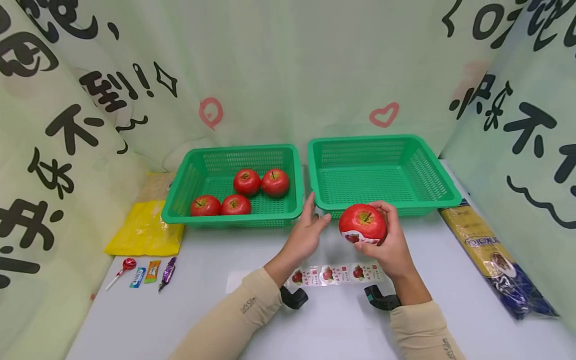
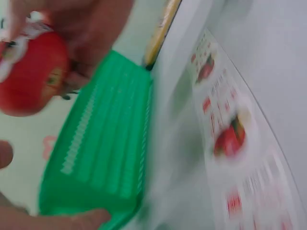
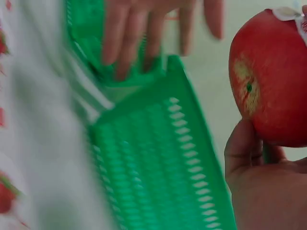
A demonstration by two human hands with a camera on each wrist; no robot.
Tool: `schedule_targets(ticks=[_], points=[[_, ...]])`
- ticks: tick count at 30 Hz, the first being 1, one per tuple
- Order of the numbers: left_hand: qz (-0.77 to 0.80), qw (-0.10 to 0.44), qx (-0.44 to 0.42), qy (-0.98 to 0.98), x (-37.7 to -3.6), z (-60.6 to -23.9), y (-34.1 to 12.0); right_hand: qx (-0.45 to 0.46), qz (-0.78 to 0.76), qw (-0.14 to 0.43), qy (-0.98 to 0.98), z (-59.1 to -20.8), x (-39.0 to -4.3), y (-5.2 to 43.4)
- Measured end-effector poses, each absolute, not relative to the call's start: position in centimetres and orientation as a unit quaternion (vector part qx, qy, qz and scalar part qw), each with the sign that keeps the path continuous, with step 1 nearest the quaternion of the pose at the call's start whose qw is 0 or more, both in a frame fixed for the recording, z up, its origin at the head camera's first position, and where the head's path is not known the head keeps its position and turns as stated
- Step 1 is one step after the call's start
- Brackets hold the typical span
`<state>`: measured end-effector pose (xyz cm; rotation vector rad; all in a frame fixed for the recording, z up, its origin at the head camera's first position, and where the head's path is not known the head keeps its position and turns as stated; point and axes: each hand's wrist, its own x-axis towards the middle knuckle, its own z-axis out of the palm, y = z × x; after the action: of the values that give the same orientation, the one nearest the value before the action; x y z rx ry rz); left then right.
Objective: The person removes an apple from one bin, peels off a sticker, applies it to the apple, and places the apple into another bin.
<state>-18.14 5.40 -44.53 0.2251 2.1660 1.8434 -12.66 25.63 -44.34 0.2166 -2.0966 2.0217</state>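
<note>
A red apple (image 1: 363, 221) with a white printed sticker (image 1: 355, 237) along its near side is held up in my right hand (image 1: 392, 245), thumb below and fingers behind it. My left hand (image 1: 303, 239) is just left of the apple, apart from it, its fingers extended and nothing in them. In the left wrist view the held apple (image 2: 33, 72) shows its sticker curving over one side. Beneath the hands on the table lies a strip of apple stickers (image 1: 333, 275). Just beyond the right hand stands a green basket (image 1: 378, 204) with nothing in it.
Several apples (image 1: 246, 182) sit in the left green basket (image 1: 234, 220). A yellow packet (image 1: 139, 230) lies at far left, with a lollipop (image 1: 129, 264) and small wrapped sweets (image 1: 152, 271) in front. A gold and blue bag (image 1: 495, 260) lies at right. Printed curtains surround the table.
</note>
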Motion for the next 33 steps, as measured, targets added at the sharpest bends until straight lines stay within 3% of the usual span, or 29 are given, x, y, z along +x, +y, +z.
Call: schedule_targets(ticks=[5,13,17,21,33], points=[[0.63,0.111,0.031,0.768,-20.2,-45.7,8.5,0.066,0.612,0.126,-0.778,-41.1,-14.7,27.1],[0.638,0.065,0.021,0.767,-21.7,-47.1,9.3,0.075,0.469,0.014,-0.88,-34.5,-26.0,27.7],[0.639,0.058,0.016,0.767,-21.6,-47.1,9.6,0.069,0.445,-0.033,-0.892,-36.0,-31.8,27.5],[0.634,0.055,0.014,0.772,-21.7,-47.1,9.8,0.044,0.439,-0.087,-0.893,-38.9,-35.3,26.9],[0.619,0.056,0.0,0.784,-21.6,-47.4,9.9,0.018,0.342,-0.145,-0.928,-42.8,-37.5,25.8]])
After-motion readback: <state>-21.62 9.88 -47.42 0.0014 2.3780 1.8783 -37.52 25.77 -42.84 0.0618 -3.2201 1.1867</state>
